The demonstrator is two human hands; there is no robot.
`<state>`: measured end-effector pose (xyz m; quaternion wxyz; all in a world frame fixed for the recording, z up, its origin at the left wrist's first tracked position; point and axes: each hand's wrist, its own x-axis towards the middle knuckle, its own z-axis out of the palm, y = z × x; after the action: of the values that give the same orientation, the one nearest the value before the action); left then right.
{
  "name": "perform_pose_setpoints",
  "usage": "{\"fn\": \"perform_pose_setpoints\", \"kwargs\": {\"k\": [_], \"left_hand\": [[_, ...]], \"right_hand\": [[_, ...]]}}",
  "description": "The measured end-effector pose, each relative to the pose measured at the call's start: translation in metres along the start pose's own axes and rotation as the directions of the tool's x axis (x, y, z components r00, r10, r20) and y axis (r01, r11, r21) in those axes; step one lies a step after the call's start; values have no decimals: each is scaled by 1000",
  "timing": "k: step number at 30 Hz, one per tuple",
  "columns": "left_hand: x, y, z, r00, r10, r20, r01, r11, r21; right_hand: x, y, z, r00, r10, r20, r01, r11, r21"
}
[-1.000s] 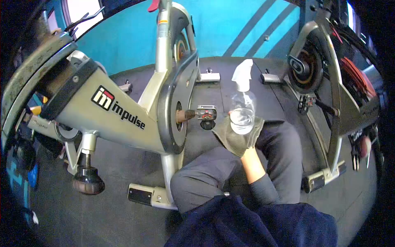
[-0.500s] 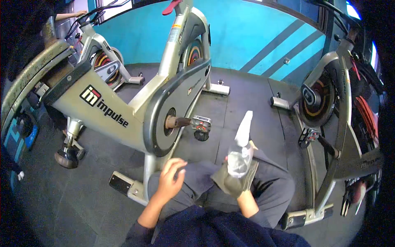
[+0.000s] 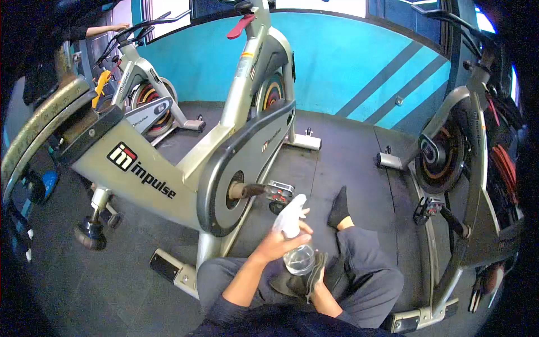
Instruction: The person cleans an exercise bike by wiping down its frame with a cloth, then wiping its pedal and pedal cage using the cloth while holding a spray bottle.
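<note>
Beside the grey spin bike (image 3: 168,163) and its pedal (image 3: 279,191), both hands (image 3: 279,242) grasp a spray bottle (image 3: 296,247) and cloth (image 3: 306,275)

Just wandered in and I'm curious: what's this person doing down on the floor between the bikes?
A person sits on the dark floor beside a grey Impulse exercise bike. Their left hand has its grip around the white nozzle of a clear spray bottle. The right hand holds a dark cloth against the bottle's base. The bike's pedal is just ahead of them.
</note>
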<state>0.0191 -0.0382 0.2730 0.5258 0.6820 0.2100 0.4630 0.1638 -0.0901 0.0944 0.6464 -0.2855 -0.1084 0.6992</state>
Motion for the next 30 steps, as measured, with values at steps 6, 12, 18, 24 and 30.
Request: {"fn": "perform_pose_setpoints", "kwargs": {"k": [6,12,18,24,30], "left_hand": [[-39,-33,-44,975,-100,-198,59,978,-200],[-43,-9,-52,955,-61,-290,91,991,93],[-44,-15,-53,931,3,-364,63,984,169],[-41,-27,-49,876,-44,-479,192,945,264],[-40,-49,-50,858,31,-512,124,956,267]], "right_hand": [[16,-61,84,906,-386,173,329,388,-861],[126,-88,169,753,-279,597,374,-564,-736],[180,-64,197,933,2,360,206,-823,-529],[169,-33,158,818,-15,575,253,-888,-383],[162,-27,152,783,-67,619,268,-861,-433]]}}
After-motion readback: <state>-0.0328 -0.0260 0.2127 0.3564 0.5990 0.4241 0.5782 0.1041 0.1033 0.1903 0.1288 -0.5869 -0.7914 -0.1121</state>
